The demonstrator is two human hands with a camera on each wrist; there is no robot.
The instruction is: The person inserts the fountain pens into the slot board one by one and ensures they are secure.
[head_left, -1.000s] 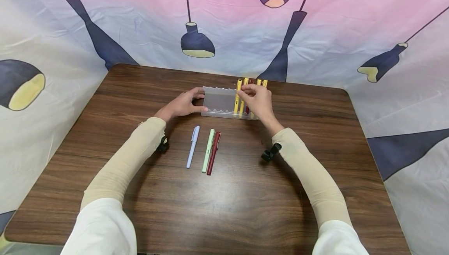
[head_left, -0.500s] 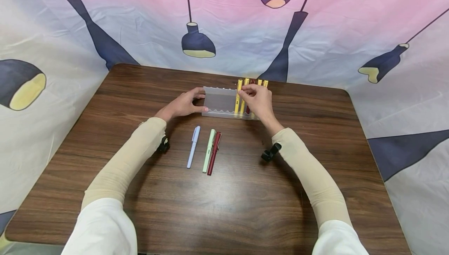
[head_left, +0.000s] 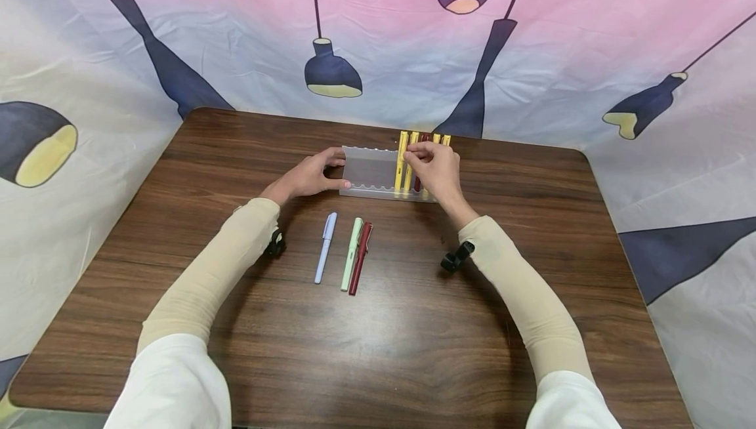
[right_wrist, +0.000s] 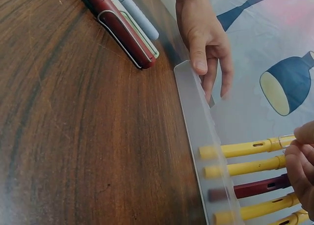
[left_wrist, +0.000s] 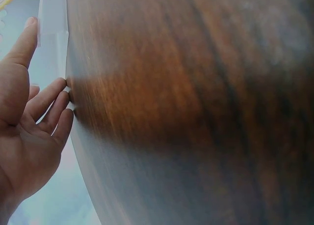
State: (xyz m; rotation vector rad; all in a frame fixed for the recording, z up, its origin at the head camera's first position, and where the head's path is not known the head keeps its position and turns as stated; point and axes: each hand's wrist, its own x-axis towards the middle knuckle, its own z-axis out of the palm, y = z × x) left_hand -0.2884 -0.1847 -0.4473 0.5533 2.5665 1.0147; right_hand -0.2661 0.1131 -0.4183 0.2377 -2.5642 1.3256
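A clear plastic pen rack (head_left: 369, 170) with scalloped edges stands toward the back of the table. My left hand (head_left: 310, 175) holds its left end, thumb at the front corner and fingers at the back; the left wrist view shows the thumb against the rack's wall (left_wrist: 53, 18). With thumb and fingertips, my right hand (head_left: 438, 170) pinches the cap end of the leftmost yellow pen (right_wrist: 245, 149), whose lower end sits in the rack. Beside it lean more yellow pens (right_wrist: 255, 167) and a dark red pen (right_wrist: 260, 187), partly hidden by my right hand in the head view.
On the wooden table (head_left: 378, 357), in front of the rack, lie a light blue pen (head_left: 326, 248), a pale green pen (head_left: 351, 255) and a dark red pen (head_left: 360, 258), the last two side by side. A printed cloth (head_left: 254, 35) hangs behind the table.
The leftmost yellow pen's cap end has shifted slightly up and back under my right fingers. My left hand and the rack stay in place.
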